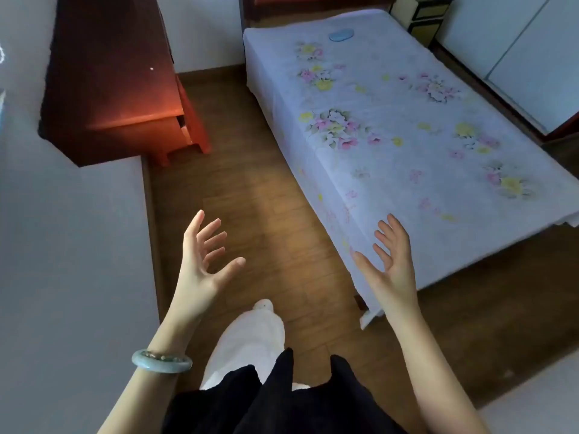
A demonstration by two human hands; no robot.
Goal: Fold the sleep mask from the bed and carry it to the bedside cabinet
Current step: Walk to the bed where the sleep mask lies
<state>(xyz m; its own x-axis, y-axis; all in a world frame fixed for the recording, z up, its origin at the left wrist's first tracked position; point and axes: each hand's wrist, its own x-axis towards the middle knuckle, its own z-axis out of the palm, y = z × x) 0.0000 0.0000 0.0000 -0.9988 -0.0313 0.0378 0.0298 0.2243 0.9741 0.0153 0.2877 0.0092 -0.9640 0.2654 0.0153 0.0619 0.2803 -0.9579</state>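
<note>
- The small pale-blue oval sleep mask (341, 35) lies flat on the bed, near its far end, well apart from both hands.
- The bed (407, 158) is a single one covered by a white sheet printed with pink and yellow flowers; it runs from the lower right toward the far wall.
- The left hand (203, 261) is raised over the brown wooden floor (266, 198), palm turned inward, fingers spread apart and holding nothing.
- A pale grey-green stone bangle (161, 361) sits on the left wrist.
- The right hand (391, 261) is raised at the near corner of the bed, palm facing the left hand, fingers spread apart and empty.
- The reddish-brown wooden bedside cabinet (125, 89) stands against the left wall, across a strip of floor from the bed; a drawer on its side looks slightly ajar.
- Below the hands, a white trouser leg (250, 339) and a dark top (266, 402) of the person show.
</note>
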